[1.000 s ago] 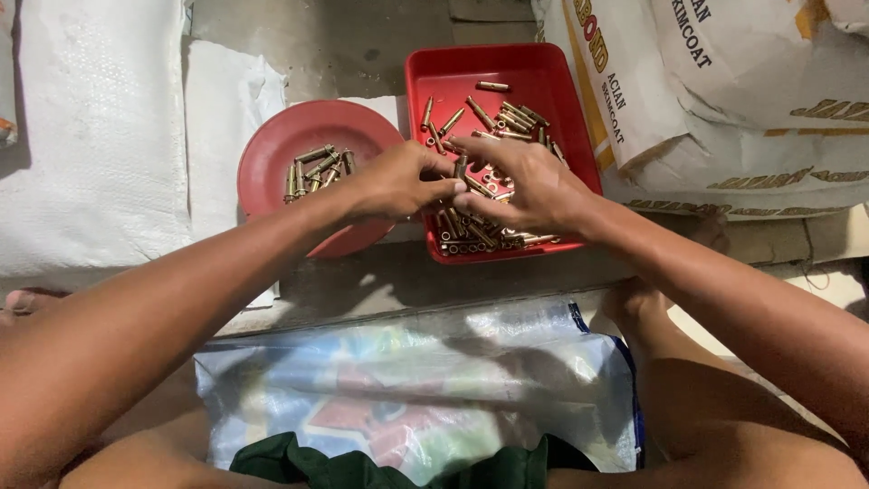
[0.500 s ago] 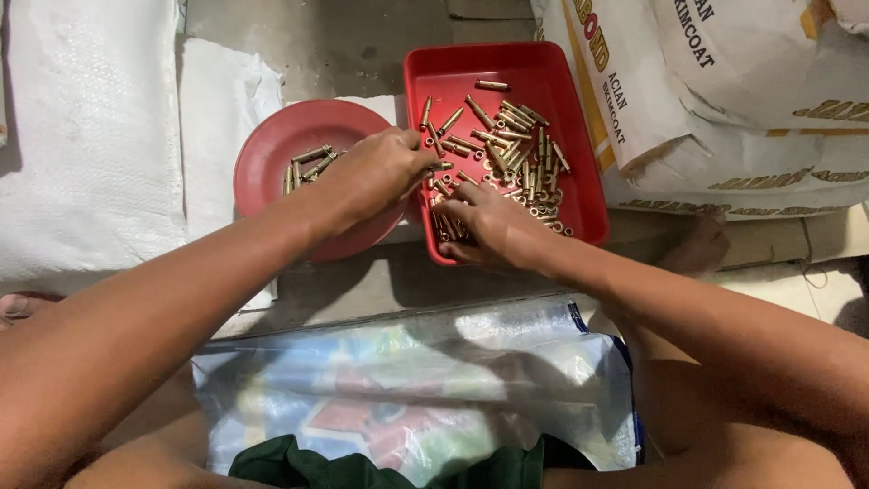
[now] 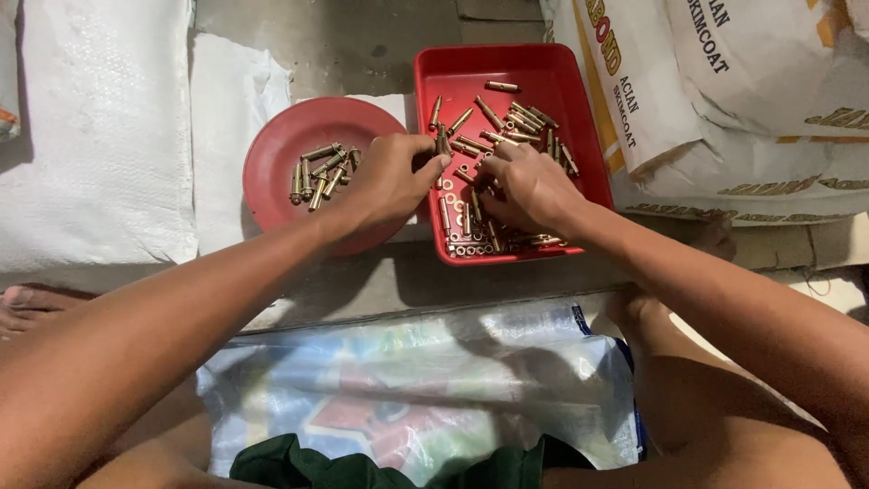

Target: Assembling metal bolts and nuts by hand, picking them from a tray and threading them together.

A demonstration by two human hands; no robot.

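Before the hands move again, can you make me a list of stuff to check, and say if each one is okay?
1. Red tray sits flat on the ground: ok.
2. Round red plate lies beside the tray, with a small pile of bolts on it: ok.
3. Left hand has a firm hold on a bolt at the tray's edge: cannot tell, its fingers hide it.
4. Right hand is inside the tray, on the loose bolts: ok.
5. Washers stay in the tray's near corner, none spilled outside: ok.
6. Both hands have room and do not cross: ok.
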